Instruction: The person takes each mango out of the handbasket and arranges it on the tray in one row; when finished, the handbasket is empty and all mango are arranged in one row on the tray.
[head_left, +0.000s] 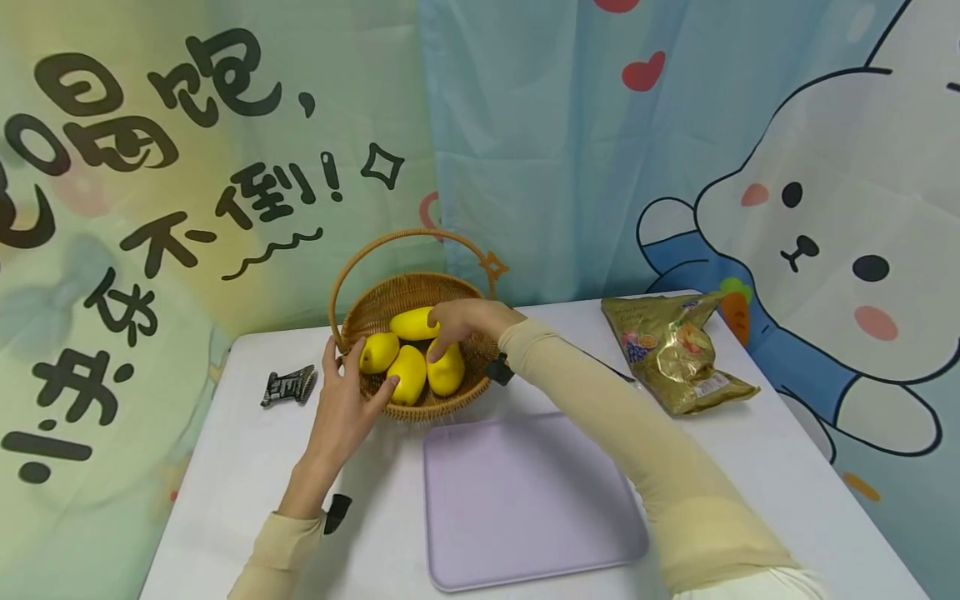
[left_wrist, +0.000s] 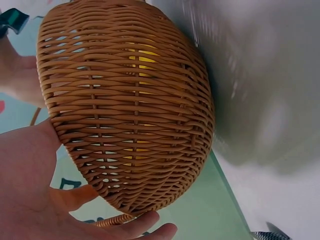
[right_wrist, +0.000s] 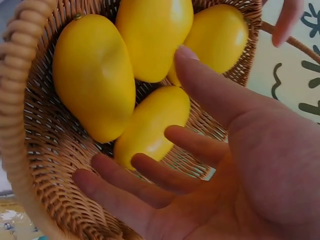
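Observation:
Several yellow mangoes (head_left: pixel 407 375) lie inside a brown wicker basket (head_left: pixel 431 410) with a tall arched handle. My left hand (head_left: pixel 347 400) holds the basket's left end, its fingers at the rim and against the woven side (left_wrist: pixel 125 105). Over the basket from the right reaches my right hand (head_left: pixel 467 321), fingers spread. In the right wrist view its thumb tip overlaps a mango (right_wrist: pixel 155 40) and the fingertips (right_wrist: pixel 175 132) are by the back mango (right_wrist: pixel 152 125). Nothing is gripped in that hand.
A pale purple tray (head_left: pixel 525 508) lies in front of the basket on the white table (head_left: pixel 202 500). Left of the basket is a small black-and-silver wrapped packet (head_left: pixel 288 386). A gold candy bag (head_left: pixel 678 354) lies at the back right. Printed curtains (head_left: pixel 525 167) hang behind.

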